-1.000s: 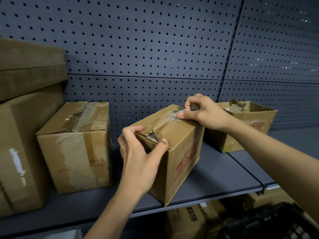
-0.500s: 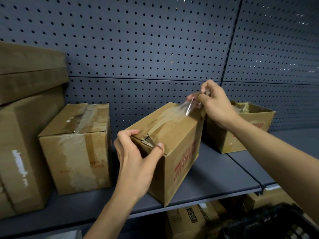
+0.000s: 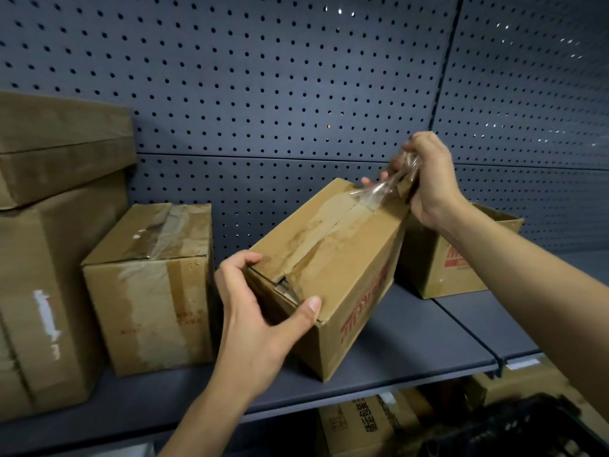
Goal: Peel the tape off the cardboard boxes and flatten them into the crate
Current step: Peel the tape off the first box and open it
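Observation:
A brown cardboard box (image 3: 349, 285) with red print stands tilted on the dark shelf (image 3: 412, 328), its far end raised. My left hand (image 3: 260, 311) grips its near top corner, thumb on the top flap and fingers down the left side. My right hand (image 3: 428, 179) pinches a crumpled strip of clear tape (image 3: 379, 192) lifted off the far top edge. A pale bare band runs along the top seam where tape has come away. The black crate (image 3: 514, 427) shows at the bottom right, below the shelf.
A taped box (image 3: 148, 285) sits left of mine, with larger stacked boxes (image 3: 49, 225) at the far left. An open-topped box (image 3: 461, 258) stands behind my right forearm. Pegboard (image 3: 263, 94) backs the shelf. More boxes (image 3: 362, 423) lie underneath.
My right hand has pulled the tape up and to the right, stripping it from the top seam. The box has tipped, its far end rising. My left hand kept its grip.

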